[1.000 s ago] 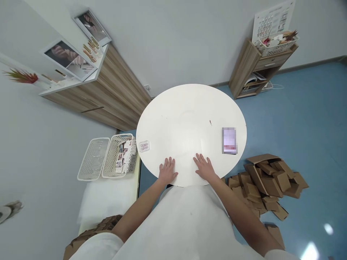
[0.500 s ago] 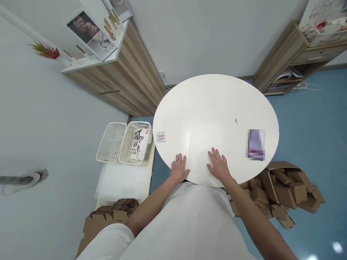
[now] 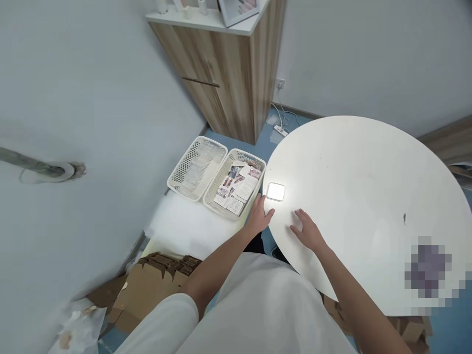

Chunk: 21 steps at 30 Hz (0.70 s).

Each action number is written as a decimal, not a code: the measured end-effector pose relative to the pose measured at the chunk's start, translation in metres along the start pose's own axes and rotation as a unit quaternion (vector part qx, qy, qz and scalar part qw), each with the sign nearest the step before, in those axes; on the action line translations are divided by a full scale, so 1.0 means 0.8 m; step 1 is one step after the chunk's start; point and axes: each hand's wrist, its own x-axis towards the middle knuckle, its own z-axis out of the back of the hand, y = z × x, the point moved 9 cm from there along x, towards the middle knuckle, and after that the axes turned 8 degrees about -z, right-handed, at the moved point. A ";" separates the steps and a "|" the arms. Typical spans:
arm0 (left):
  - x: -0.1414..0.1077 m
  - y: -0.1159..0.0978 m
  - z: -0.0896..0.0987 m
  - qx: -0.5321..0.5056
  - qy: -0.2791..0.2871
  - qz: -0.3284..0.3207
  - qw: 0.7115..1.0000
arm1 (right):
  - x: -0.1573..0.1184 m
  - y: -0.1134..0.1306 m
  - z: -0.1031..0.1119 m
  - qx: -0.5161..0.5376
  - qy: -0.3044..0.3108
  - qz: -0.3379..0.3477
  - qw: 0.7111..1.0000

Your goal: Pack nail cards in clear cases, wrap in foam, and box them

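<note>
My left hand point(image 3: 259, 216) is at the left edge of the white table point(image 3: 354, 177), fingers apart and holding nothing, close to the basket of printed cards point(image 3: 238, 184). Just above it on the table lies a small clear case point(image 3: 276, 191), bright with glare. To the right, my right hand point(image 3: 308, 231) hovers over or rests on the tabletop with spread fingers and nothing in it; contact is unclear. A second white basket point(image 3: 197, 168) with clear plastic packs stands left of the card basket. A blurred purple item point(image 3: 428, 270) sits at the table's right side.
A wooden cabinet point(image 3: 228, 73) stands behind the baskets, with a power strip point(image 3: 280, 131) on the floor beside it. Cardboard boxes point(image 3: 147, 290) are at the lower left, and more lie under the table's near edge. A pipe point(image 3: 33, 162) juts from the left wall.
The view has turned left, bringing the baskets nearer the middle. My left hand has moved off the tabletop's near edge toward the card basket and clear case; my right hand is also nearer the case.
</note>
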 end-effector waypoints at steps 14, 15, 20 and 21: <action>0.044 0.009 0.005 -0.033 0.028 -0.010 0.999 | 0.054 0.063 -0.030 0.362 0.077 -0.120 0.921; 0.045 0.010 0.007 -0.025 0.020 -0.011 0.999 | 0.053 0.065 -0.030 0.369 0.079 -0.118 0.919; 0.041 -0.003 0.000 -0.008 0.015 -0.035 0.999 | 0.039 0.056 -0.028 0.399 0.085 -0.112 0.906; 0.038 -0.009 -0.003 -0.006 0.014 -0.041 0.999 | 0.034 0.051 -0.024 0.400 0.075 -0.105 0.907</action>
